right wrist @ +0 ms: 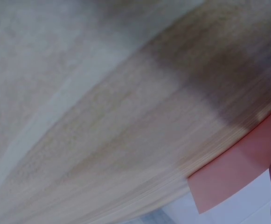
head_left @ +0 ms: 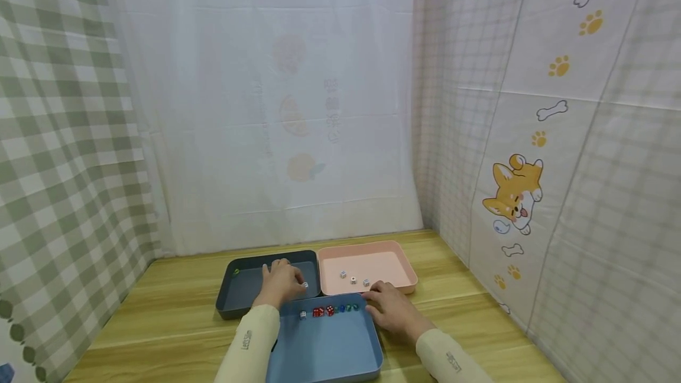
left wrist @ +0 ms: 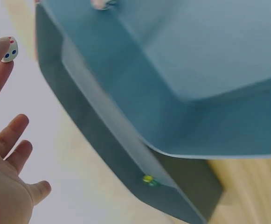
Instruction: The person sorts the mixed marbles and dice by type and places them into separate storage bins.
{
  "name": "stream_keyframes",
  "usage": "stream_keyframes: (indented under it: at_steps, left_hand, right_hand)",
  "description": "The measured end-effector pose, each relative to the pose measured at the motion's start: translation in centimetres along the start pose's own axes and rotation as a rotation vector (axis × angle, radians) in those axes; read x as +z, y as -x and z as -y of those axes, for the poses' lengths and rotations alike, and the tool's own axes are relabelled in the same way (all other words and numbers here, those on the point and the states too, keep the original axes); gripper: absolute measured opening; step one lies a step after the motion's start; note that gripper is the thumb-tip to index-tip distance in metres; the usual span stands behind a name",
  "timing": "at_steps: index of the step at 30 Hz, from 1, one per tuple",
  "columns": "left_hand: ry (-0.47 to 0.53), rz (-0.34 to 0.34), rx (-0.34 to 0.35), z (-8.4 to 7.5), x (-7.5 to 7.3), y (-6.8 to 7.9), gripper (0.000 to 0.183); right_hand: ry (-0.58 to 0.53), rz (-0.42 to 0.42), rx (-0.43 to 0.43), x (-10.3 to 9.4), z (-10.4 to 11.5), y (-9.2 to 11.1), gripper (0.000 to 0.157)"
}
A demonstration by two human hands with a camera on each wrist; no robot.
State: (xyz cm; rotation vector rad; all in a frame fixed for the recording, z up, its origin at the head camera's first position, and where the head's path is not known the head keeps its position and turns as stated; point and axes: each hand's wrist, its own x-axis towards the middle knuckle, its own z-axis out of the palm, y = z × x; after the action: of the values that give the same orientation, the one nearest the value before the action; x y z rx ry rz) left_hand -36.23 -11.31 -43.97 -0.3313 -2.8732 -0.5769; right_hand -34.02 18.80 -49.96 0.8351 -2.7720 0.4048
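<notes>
Between thumb and index finger, my left hand pinches a white die with blue and red dots, above the dark grey tray; its other fingers are spread. A small yellow-green glassy piece lies in a corner of that tray. My right hand is at the far right corner of the blue tray, beside the pink tray's front wall, fingers loosely bent. Along the blue tray's far side sit a white die, several red dice and small blue and green pieces.
Three white dice lie in the pink tray, which stands beside the dark tray behind the blue one. The wood-grain table carries all three trays. White curtains hang behind, with a checked curtain at left.
</notes>
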Motion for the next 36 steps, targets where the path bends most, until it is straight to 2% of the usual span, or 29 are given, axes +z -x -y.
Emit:
stream_keyframes:
  at_steps: [7, 15, 19, 26, 28, 32, 36]
  left_hand:
    - [0.022, 0.005, 0.032, -1.7, -0.2, -3.0, 0.013]
    - [0.018, 0.049, 0.029, -3.3, 1.0, -5.3, 0.017]
    - [0.010, 0.070, 0.026, -4.0, 2.3, -5.7, 0.015]
    - [-0.028, 0.042, 0.042, -4.4, 4.5, -5.3, 0.010]
    - [-0.024, 0.038, 0.038, -4.5, 4.9, -5.2, 0.015]
    - [-0.001, 0.040, 0.020, -4.4, 4.9, -5.4, 0.039]
    - [0.003, 0.055, -0.009, -3.9, 4.2, -5.7, 0.043]
  right_hand:
    - [-0.008, 0.004, 0.004, -0.1, 0.1, -0.2, 0.033]
    - [-0.015, 0.008, -0.004, 0.0, 0.5, -0.3, 0.033]
    - [-0.015, 0.011, 0.003, 0.1, 0.6, -0.1, 0.033]
    - [-0.033, 0.019, 0.019, 0.2, 0.7, 0.1, 0.033]
    - [-0.029, 0.013, 0.014, 0.1, 0.7, 0.2, 0.032]
    - [-0.020, 0.005, 0.017, 0.0, 0.6, 0.2, 0.032]
    - [-0.024, -0.005, 0.023, -0.2, 0.5, 0.0, 0.032]
